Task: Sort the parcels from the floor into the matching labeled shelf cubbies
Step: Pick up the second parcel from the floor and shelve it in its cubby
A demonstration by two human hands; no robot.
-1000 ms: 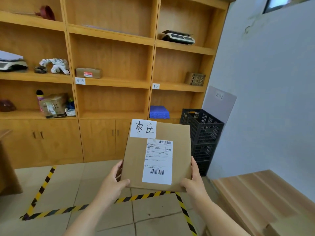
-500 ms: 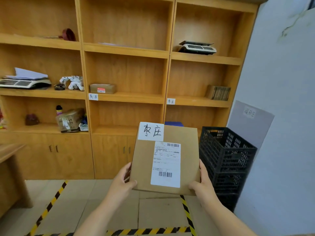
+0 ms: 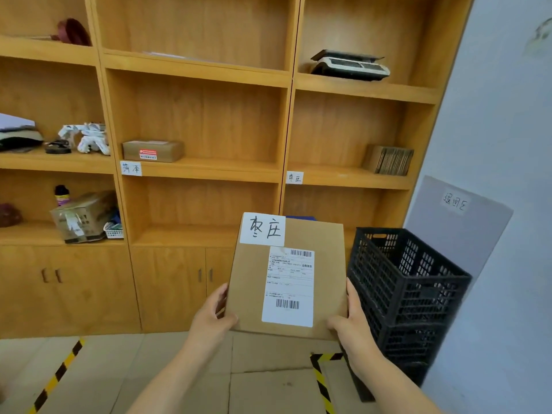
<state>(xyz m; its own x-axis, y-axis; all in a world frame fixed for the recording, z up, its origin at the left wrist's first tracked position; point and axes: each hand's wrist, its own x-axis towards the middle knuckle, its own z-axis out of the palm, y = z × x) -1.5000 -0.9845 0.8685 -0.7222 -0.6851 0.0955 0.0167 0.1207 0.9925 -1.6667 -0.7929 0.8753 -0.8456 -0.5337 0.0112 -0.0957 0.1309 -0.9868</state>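
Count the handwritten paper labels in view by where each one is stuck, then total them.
On shelf edges: 2
On the held parcel: 1
On the grey board: 1
Total: 4

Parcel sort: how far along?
Done: one small box sits in the cubby tagged 菏泽. In hand: left hand and right hand hold the 枣庄 parcel before the shelves. Left: place it above the matching 枣庄 shelf tag. Remaining floor parcels aren't visible.
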